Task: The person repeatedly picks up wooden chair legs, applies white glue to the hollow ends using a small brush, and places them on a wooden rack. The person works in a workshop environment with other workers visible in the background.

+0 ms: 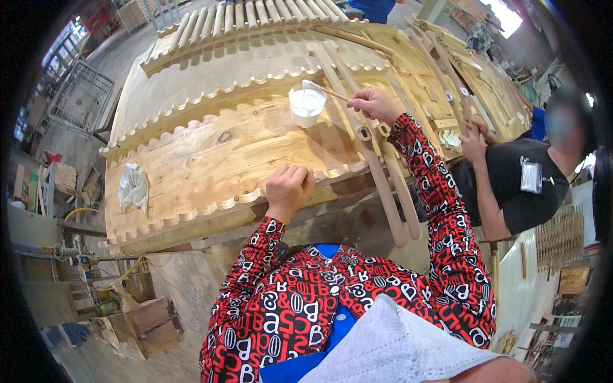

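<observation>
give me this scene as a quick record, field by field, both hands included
right hand: gripping thin stick, white-coated end above white cup
left hand: curled, by near scalloped strip; contact unclear
left end of table: crumpled white item
far side: row of wooden rods
right: co-worker in dark shirt

Around me, grey concrete floor [182, 360] spreads at seven o'clock, a metal-framed rack [78, 96] stands at ten, and a bright opening [506, 16] glares between one and two.
</observation>
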